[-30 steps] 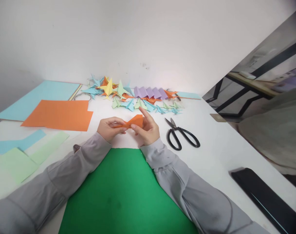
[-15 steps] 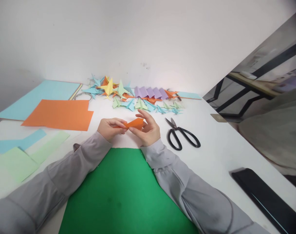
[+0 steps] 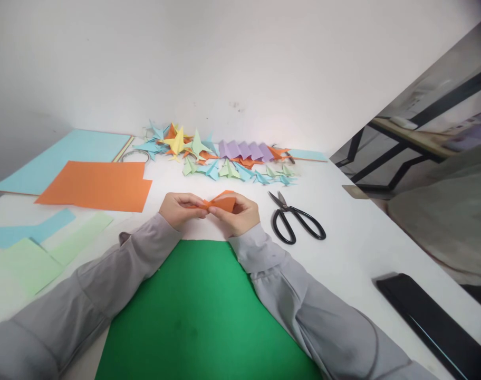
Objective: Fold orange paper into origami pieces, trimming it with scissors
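Between my hands is a small folded piece of orange paper [image 3: 227, 202], held above the white table just past the far edge of the green mat [image 3: 209, 311]. My left hand [image 3: 181, 210] pinches its left end between thumb and fingers. On the other side, my right hand [image 3: 242, 214] grips the wider right part, thumb in front and fingers behind. Part of the paper is hidden by the fingers. Black-handled scissors [image 3: 291, 211] lie with blades parted to the right of my right hand.
Folded paper stars [image 3: 177, 141] and purple pleated paper [image 3: 246, 150] line the wall. An orange sheet [image 3: 98, 187], a light blue sheet [image 3: 66, 155] and green paper pieces [image 3: 32, 264] lie left. A long black object [image 3: 434, 322] rests near the table's right edge.
My right fingers, raised and spread earlier, have come down and closed on the orange paper. The paper's right part has opened wider or tilted. My left hand keeps its pinch.
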`<state>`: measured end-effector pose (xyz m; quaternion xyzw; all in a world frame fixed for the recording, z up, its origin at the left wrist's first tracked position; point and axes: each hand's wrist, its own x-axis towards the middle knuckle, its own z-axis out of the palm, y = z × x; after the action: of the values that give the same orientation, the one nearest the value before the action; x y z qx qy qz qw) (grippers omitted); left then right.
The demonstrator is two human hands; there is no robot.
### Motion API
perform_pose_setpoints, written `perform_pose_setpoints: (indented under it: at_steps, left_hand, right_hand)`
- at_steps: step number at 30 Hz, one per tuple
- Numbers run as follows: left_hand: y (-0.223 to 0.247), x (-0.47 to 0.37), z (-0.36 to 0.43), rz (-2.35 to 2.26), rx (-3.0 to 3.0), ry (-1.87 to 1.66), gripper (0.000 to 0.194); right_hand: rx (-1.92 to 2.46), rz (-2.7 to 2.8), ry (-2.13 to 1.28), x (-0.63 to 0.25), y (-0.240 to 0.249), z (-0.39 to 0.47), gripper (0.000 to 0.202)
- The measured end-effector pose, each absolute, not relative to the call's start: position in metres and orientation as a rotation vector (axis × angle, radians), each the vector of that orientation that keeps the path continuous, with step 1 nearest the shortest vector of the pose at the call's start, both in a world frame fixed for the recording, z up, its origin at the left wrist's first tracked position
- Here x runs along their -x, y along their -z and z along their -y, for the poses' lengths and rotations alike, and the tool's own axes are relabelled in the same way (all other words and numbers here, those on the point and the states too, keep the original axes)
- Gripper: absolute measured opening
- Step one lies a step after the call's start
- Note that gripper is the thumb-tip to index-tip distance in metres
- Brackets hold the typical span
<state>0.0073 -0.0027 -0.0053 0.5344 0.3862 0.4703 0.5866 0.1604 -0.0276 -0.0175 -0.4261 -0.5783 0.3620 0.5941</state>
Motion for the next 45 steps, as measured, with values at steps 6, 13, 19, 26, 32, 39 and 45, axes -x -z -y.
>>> perform_pose_setpoints:
  at_steps: [6,13,19,26,32,39,45]
  left_hand:
    - [0.002,-0.007,0.004,-0.888,-1.188,-1.043,0.021]
    - [0.000,-0.010,0.006,-0.862,-1.080,-0.992,0.032]
    - [-0.001,-0.010,0.006,-0.846,-1.068,-0.950,0.035]
    - [-0.005,-0.010,0.009,-0.858,-1.055,-0.982,0.039]
    - [-0.006,-0.011,0.009,-0.853,-1.044,-0.970,0.037]
    - [-0.004,-0.009,0.008,-0.863,-1.052,-0.968,0.028]
    - [-0.003,-0.010,0.008,-0.879,-1.034,-0.975,0.027]
  right_hand:
    - [1.086,1.316,-0.960,-0.157,0.011,0.035,0.023]
    - [1.134,1.188,-1.026,-0.156,0.008,0.036,0.023]
    - [1.122,1.144,-1.000,-0.155,0.010,0.035,0.026]
    - [1.081,1.064,-1.056,-0.157,0.009,0.032,0.024]
    - [1.048,1.088,-1.119,-0.157,0.009,0.032,0.023]
    - [1.057,1.080,-1.163,-0.158,0.011,0.031,0.024]
    - [1.018,1.046,-1.210,-0.158,0.013,0.029,0.023]
